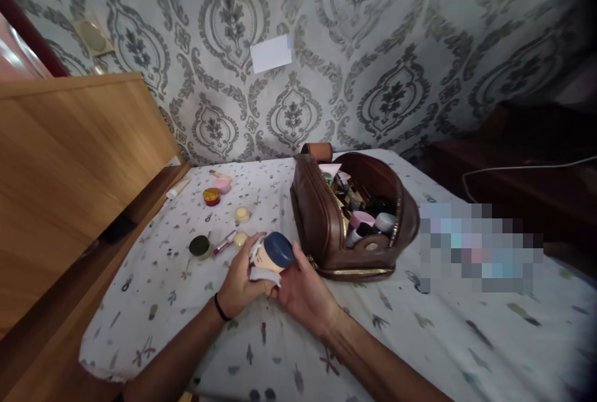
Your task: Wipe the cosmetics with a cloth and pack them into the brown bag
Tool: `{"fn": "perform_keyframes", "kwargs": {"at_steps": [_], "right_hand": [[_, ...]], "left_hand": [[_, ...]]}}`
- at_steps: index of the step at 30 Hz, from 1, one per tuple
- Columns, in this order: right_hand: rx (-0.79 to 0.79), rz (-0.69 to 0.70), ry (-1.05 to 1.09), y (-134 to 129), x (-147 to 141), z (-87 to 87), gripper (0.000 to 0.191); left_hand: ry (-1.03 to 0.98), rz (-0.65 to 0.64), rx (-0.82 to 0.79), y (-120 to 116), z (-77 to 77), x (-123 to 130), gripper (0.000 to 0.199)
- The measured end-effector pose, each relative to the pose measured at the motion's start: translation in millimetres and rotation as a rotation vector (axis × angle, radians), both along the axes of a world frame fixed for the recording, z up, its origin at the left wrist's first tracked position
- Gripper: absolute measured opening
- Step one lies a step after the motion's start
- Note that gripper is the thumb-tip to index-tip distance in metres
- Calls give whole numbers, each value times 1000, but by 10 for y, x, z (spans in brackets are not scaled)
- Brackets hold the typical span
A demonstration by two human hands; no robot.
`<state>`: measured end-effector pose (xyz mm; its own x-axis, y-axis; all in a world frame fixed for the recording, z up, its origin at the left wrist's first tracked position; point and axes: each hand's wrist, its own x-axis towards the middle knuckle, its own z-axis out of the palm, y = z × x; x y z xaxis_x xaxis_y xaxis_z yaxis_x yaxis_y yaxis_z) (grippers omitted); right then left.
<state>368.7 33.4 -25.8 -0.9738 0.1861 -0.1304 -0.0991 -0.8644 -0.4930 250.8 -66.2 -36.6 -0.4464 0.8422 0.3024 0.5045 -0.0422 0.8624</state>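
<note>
Between my two hands is a cream jar (278, 249) with a dark blue lid and a pale body, tilted. My left hand (239, 282) is closed round its left side, with a white tissue (265, 275) pressed against the jar. My right hand (305, 293) cups it from the right, fingertips at the lid; some fingers are hidden beneath. Just right of the hands stands an open brown leather bag (317, 215), filled with cosmetics such as a pink-lidded jar (362, 220). Nearest on the left are a small cream-coloured jar (240, 239) and a pink tube (224, 244).
On the patterned bedsheet (177, 340) lie a green round container (200, 247), a red-and-gold tin (211, 196), a pink jar (222, 185), another cream-coloured jar (242, 214) and a white tube (178, 188). A wooden panel (84, 159) borders the left; the papered wall (298, 10) stands behind.
</note>
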Motion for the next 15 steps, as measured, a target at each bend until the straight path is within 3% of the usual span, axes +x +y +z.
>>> {"fn": "perform_keyframes", "kwargs": {"at_steps": [5, 11, 15], "right_hand": [[115, 31, -66, -33, -46, -105, 56], [398, -192, -116, -68, -22, -167, 55], [403, -201, -116, -88, 24, -105, 46]], "left_hand": [[79, 58, 32, -32, 28, -37, 71], [182, 85, 104, -71, 127, -74, 45], [128, 60, 134, -82, 144, -66, 27]]}}
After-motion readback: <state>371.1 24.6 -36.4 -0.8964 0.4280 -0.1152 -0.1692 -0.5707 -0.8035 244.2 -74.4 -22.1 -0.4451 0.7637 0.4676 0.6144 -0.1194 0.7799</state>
